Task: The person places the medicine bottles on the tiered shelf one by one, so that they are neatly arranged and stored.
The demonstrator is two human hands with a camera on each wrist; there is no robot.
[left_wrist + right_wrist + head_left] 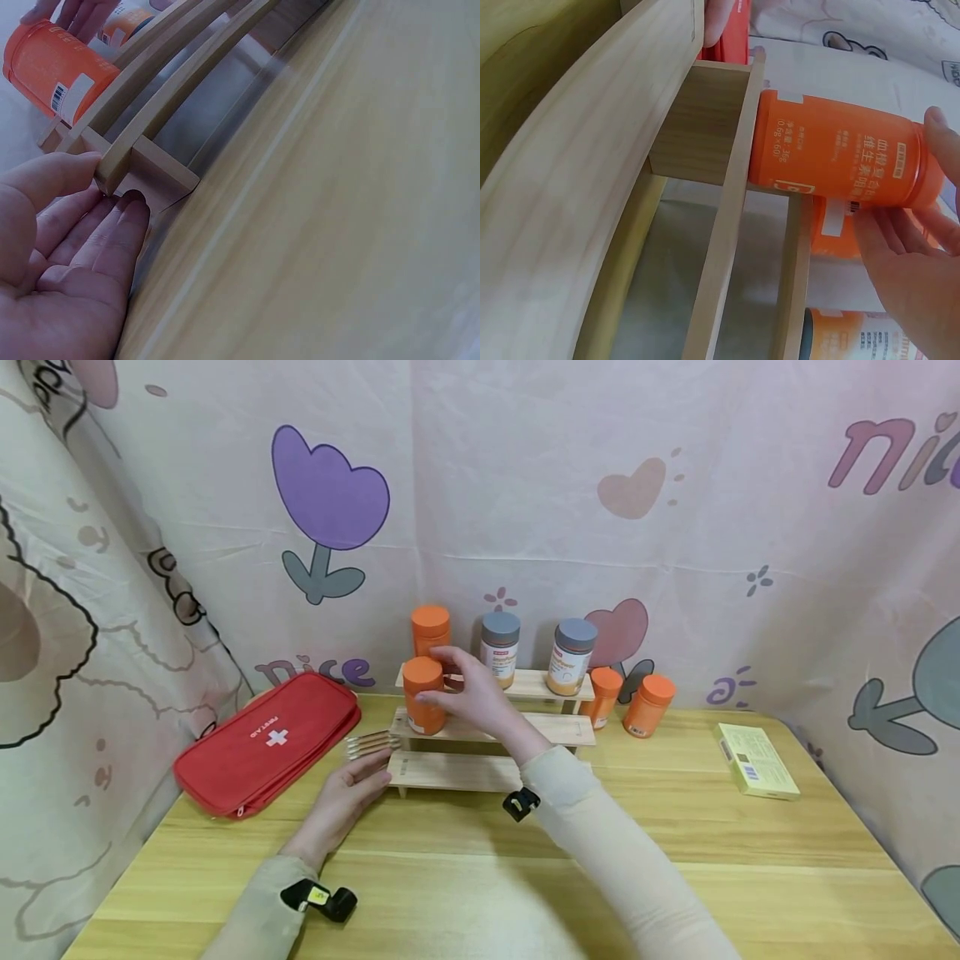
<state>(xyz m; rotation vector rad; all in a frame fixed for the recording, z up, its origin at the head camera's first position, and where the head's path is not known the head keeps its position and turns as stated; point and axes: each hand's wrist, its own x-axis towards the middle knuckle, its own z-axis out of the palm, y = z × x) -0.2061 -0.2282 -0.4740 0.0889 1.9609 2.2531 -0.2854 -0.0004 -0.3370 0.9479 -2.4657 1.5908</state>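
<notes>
My right hand (483, 693) grips an orange bottle (423, 697) by its upper part, thumb on one side and fingers on the other. The bottle stands at the left end of the middle step of a wooden tiered rack (457, 772); white print covers its side in the right wrist view. Low at the rack's left end, my left hand (345, 797) holds the corner of the bottom step, with the thumb (71, 176) at its edge and the fingers below. Right behind the gripped bottle, a second orange bottle (431, 625) stands on the top step.
Two grey-lidded bottles, one central (500, 652) and one further right (572, 660), occupy the top step. Behind the rack's right end are two more orange bottles (649, 706). A red first-aid pouch (270, 743) lies left, thin sticks (371, 743) beside the rack, and a pale-green box (757, 760) right.
</notes>
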